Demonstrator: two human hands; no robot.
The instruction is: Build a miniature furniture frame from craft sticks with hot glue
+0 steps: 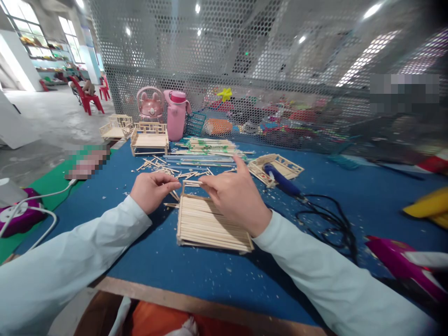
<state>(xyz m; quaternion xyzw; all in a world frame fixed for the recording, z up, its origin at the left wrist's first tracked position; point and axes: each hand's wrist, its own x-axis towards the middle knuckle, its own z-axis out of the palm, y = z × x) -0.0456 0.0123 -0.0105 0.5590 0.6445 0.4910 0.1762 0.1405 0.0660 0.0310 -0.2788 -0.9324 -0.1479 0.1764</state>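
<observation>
A small panel of thin wooden sticks (pixel 210 221), laid side by side, rests on the blue table in front of me. At its far left edge stand a short upright and thin crosspieces (pixel 192 183). My right hand (pixel 240 196) reaches over the panel, thumb and fingers pinching the right end of a short wooden stick there; its index finger points up. Just left of these pieces is my left hand (pixel 154 191), thumb and fingertips pressed together. Whatever it may hold is too small to make out. Loose short sticks (pixel 156 164) lie scattered beyond both hands.
Two stick-built chairs (pixel 150 139) and a pink bottle (pixel 177 116) stand at the back left. Bundled sticks (pixel 210 145) lie behind the hands. Right of them, a blue-handled tool (pixel 282 179) with a black cable leans on another stick frame (pixel 292 168). A perforated metal screen (pixel 245 60) closes the back.
</observation>
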